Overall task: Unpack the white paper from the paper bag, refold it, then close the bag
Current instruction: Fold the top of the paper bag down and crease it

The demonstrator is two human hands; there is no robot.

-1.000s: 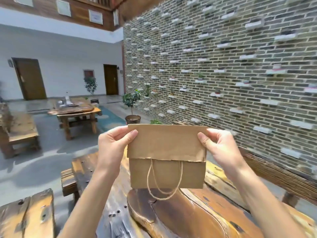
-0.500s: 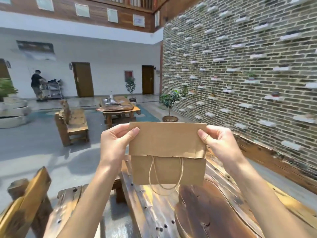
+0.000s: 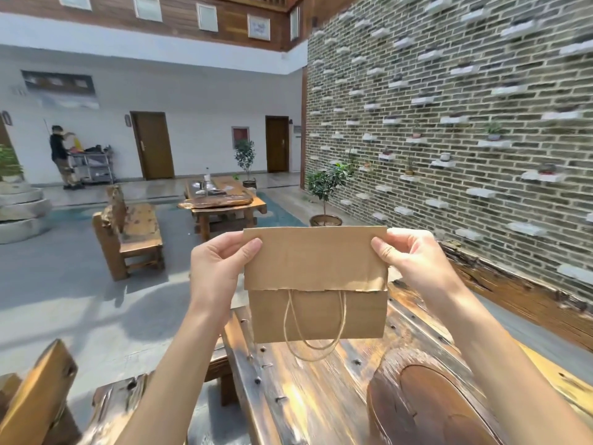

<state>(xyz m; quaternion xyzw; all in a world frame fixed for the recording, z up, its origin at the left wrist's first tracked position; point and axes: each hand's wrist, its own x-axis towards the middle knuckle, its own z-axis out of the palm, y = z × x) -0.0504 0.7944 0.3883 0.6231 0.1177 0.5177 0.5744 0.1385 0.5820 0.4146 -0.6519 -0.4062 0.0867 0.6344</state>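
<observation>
Paper bag (image 3: 316, 284): brown kraft, held in the air in front of the camera, above the near end of the glossy wooden tabletop (image 3: 321, 396) and not touching it. The bag is flat and upright, its broad face toward the camera. Long axis runs left to right, roughly level; the top edge sits a little lower at the left corner than at the right.

Top portion is folded down toward the camera as a flap (image 3: 316, 258), covering about the upper half of the face. The flap's lower edge is ragged and runs nearly horizontal. Twine handle (image 3: 316, 335) comes out from under the flap in two strands and hangs straight down in a loop, its lowest point below the bag's bottom edge.

Left hand (image 3: 221, 268): clamped on the upper left corner of the bag, thumb on the near face of the flap, fingers behind. Right hand (image 3: 414, 261): clamped on the upper right corner the same way, thumb in front, fingers curled behind. The hands are well apart, one at each end of the long axis.

White paper: none visible; whether it is inside the bag cannot be told.

Background: wooden bench (image 3: 128, 229) and a second table (image 3: 221, 200) on the floor beyond, brick wall (image 3: 465, 123) on the right.
</observation>
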